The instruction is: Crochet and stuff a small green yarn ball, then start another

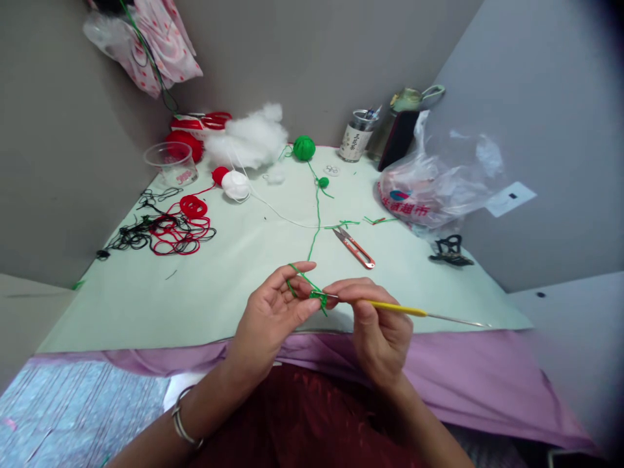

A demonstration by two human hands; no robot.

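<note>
My left hand (273, 309) pinches a small piece of green crochet (319, 299) between thumb and fingers, with green yarn (318, 214) looped around its fingers. That strand runs back over the table toward a green yarn ball (304, 148). In my right hand (380, 322) is a crochet hook with a yellow handle (397, 307), gripped like a pen. Its metal tip meets the green piece; whether it passes through a stitch is too small to tell. The other thin metal end points out to the right.
Orange thread snips (355, 248) lie beyond my hands near green yarn scraps. Red and black yarn tangles (180, 227), a plastic cup (173, 166), white stuffing (251, 136) and a white ball (236, 185) are left. A plastic bag (429, 188), claw clip (451, 251) and pen holder (355, 136) stand right.
</note>
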